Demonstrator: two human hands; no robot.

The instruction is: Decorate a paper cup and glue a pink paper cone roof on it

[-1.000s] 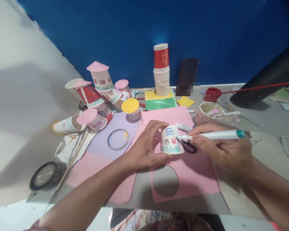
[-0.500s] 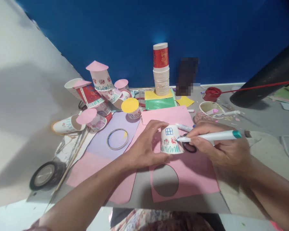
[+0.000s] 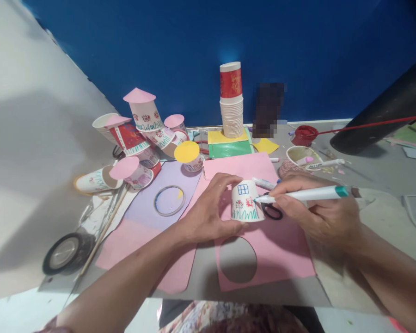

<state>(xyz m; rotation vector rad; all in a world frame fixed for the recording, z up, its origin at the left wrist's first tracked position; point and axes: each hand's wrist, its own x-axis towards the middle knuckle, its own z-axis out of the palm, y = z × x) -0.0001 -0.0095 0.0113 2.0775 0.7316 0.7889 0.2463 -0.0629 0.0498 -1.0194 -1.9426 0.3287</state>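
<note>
My left hand [image 3: 211, 210] grips a white paper cup [image 3: 247, 210], thumb low and fingers at the top. The cup stands upside down, drawn with a blue window, red flowers and green grass strokes. In my right hand [image 3: 321, 210] is a white marker [image 3: 303, 194] with a green end, its tip at the right-hand red flower. Pink paper [image 3: 280, 259] with a round cut-out lies beneath. Scissors [image 3: 272, 211] with black handles and another marker [image 3: 263, 183] lie just behind the cup, partly hidden by it and my right hand.
Decorated cups with pink cone roofs [image 3: 139, 95] crowd the left back, beside a yellow-topped cup [image 3: 193, 163]. A tall cup stack [image 3: 231, 115] stands at the back. Tape rings [image 3: 155, 203], a wooden stick [image 3: 104, 231] and a black roll [image 3: 62, 253] lie left. A tub [image 3: 286, 164] holds markers at right.
Almost nothing differs. The marker has shifted very slightly at the flower, while my left hand keeps the cup in the same place.
</note>
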